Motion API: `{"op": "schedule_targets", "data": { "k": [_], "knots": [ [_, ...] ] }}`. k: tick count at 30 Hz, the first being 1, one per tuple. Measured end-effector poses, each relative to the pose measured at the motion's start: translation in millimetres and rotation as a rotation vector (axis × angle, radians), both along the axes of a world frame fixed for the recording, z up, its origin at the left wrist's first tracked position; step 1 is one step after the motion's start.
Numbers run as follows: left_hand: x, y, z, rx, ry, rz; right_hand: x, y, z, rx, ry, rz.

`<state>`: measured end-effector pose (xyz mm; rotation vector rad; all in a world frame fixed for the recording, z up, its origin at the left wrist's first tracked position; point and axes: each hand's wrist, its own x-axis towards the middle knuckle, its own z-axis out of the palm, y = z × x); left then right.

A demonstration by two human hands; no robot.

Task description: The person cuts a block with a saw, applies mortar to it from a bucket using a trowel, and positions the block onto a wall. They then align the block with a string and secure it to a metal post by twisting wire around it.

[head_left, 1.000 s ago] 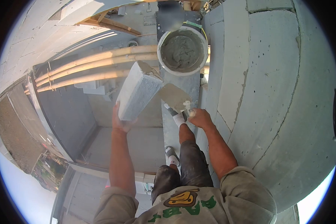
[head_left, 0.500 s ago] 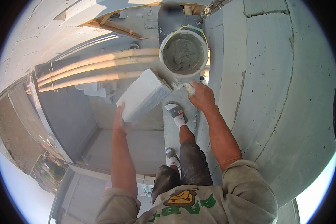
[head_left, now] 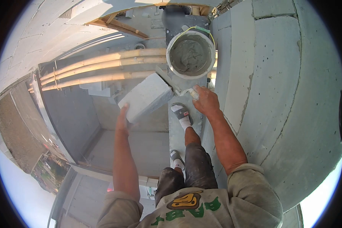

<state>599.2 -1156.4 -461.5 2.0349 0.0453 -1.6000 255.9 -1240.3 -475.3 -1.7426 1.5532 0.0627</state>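
Observation:
My left hand (head_left: 123, 118) grips the near lower end of a pale grey concrete block (head_left: 145, 95), holding it up at a slant over the left side. My right hand (head_left: 206, 100) is closed round the handle of a trowel (head_left: 165, 76), whose blade lies along the block's far right end face. Whether the blade presses on that face is hard to tell. Grey mortar clings to the trowel's neck and handle. Just beyond both hands stands a round bucket (head_left: 209, 68) of wet grey mortar, its yellow-green handle folded back.
My sandalled feet stand on a narrow grey plank (head_left: 177, 129) with a drop to its left. A tall block wall (head_left: 273, 76) rises close on the right. Bamboo poles (head_left: 114, 57) cross at the left, and a timber frame (head_left: 119, 26) lies beyond them.
The trowel blade has swung up into sight beyond the block's far end. The block has turned slightly in my left hand, while the whole view has shifted a little.

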Motion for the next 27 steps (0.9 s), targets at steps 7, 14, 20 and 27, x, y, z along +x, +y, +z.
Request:
{"op": "schedule_targets", "data": {
  "k": [7, 14, 20, 27],
  "knots": [
    [2.5, -4.3, -8.2, 0.034, -0.056, -0.073, 6.1, 3.6, 3.5, 0.016, 0.092, 0.031],
    [0.8, -7.6, -8.8, 0.03, -0.162, -0.121, -21.0, 16.6, 6.1, -0.079, -0.053, -0.054],
    [11.2, -6.0, -10.1, 0.023, -0.489, -0.486, -18.6, -15.7, -15.8, 0.046, 0.113, -0.252],
    [16.2, 44.2, 44.0, -0.3, -0.121, -0.046, -10.3, -46.0, -120.9, 0.209, 0.189, -0.38]
  ]
}}
